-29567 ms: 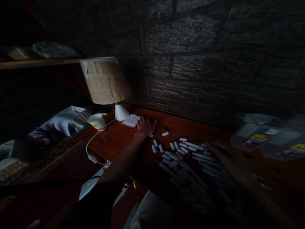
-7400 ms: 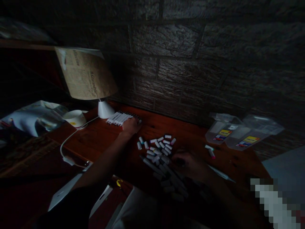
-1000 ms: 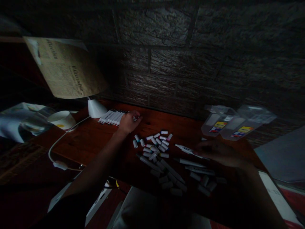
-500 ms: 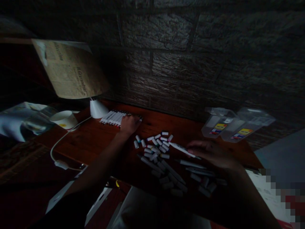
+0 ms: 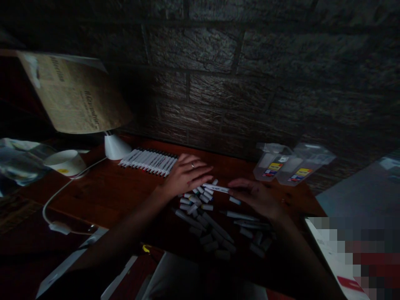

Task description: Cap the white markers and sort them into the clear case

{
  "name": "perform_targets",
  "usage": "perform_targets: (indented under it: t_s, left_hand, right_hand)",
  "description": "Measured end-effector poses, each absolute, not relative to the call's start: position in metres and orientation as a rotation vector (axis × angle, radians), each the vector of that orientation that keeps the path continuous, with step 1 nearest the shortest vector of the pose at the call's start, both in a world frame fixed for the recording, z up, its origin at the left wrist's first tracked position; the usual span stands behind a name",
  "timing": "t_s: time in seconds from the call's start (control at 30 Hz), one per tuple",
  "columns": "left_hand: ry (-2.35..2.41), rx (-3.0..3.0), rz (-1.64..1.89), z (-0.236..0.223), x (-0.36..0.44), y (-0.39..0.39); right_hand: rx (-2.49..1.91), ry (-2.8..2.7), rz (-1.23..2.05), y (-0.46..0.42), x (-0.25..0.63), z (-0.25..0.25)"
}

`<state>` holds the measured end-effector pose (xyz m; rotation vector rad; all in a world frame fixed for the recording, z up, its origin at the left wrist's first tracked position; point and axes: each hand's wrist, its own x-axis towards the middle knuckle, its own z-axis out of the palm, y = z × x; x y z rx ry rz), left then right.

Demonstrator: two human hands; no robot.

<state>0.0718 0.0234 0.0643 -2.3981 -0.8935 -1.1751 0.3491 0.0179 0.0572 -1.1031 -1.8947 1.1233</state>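
A white marker point(image 5: 215, 188) hangs level above a dark wooden desk point(image 5: 118, 191). My right hand point(image 5: 254, 198) pinches its right end. My left hand point(image 5: 186, 175), with a ring on one finger, reaches in from the left with fingers stretched out, its fingertips at the marker's left end. Below both hands lies a loose heap of markers and caps point(image 5: 208, 221). A neat row of capped white markers point(image 5: 148, 161) lies side by side at the back left, near the wall.
A lamp with a paper shade point(image 5: 73, 98) and white base point(image 5: 114, 146) stands at the back left, its cord point(image 5: 62, 193) trailing forward. A paper cup point(image 5: 64, 162) sits beside it. Two clear plastic cases point(image 5: 290, 168) lie at the back right. Behind is a brick wall point(image 5: 237, 75).
My left hand left the marker row and moved right to the marker. My right hand carried that marker leftward and up from the heap to meet it.
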Motion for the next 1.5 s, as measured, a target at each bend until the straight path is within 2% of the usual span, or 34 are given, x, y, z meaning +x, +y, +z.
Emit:
perform_targets:
  t_s: [0.23, 0.47, 0.57, 0.67, 0.73, 0.83, 0.97, 1.07, 1.33, 1.5]
  left_hand:
    - [-0.701, -2.687, -0.944, 0.059, 0.085, 0.024]
    - [-0.743, -2.797, -0.977, 0.060, 0.079, 0.026]
    - [-0.913, -2.702, -1.055, 0.062, 0.071, 0.031]
    - [-1.386, -2.494, -1.149, 0.060, 0.054, 0.041]
    - [-1.768, -2.336, -1.131, 0.056, 0.042, 0.047]
    - [-2.146, -2.160, -0.865, 0.051, 0.029, 0.051]
    - [-2.336, -1.949, -0.429, 0.049, 0.027, 0.049]
    - [-2.388, -1.847, -0.285, 0.050, 0.029, 0.047]
    - [-2.415, -1.913, -0.296, 0.042, 0.019, 0.054]
    - [-2.393, -1.957, -0.392, 0.034, 0.014, 0.058]
  right_hand:
    - [-0.994, -1.924, 1.016, 0.015, 0.331, 0.051]
    - [-1.020, -2.022, 0.785, 0.010, 0.329, 0.047]
    - [-1.022, -1.912, 0.535, 0.011, 0.330, 0.053]
    - [-1.051, -1.766, 0.402, 0.016, 0.336, 0.057]
    - [-1.105, -1.716, 0.422, 0.019, 0.341, 0.056]
    - [-1.200, -1.703, 0.449, 0.023, 0.346, 0.050]
    - [-1.260, -1.734, 0.444, 0.025, 0.347, 0.044]
    - [-1.259, -1.738, 0.461, 0.025, 0.347, 0.042]
    - [-1.309, -1.813, 0.545, 0.026, 0.346, 0.042]
    - [-1.202, -2.196, 0.726, 0.015, 0.341, 0.048]
